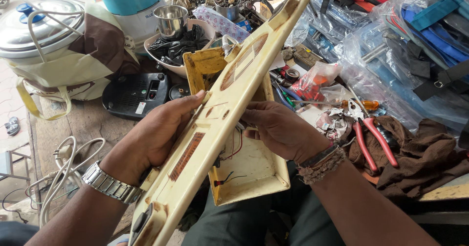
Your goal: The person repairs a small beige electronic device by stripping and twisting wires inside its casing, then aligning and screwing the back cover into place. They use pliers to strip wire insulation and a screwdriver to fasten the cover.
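The left hand grips the near edge of a long cream plastic panel, thumb on top. The panel's length runs from lower left up to upper right, tilted on edge. Just right of it, the right hand clasps the open cream casing behind, wires showing.

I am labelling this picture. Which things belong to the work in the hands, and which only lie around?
In hand:
- left hand and right hand holding the cream plastic cover
- cream housing with wires

Lying about:
- red-handled pliers
- screwdriver
- steel cup
- brown cloth
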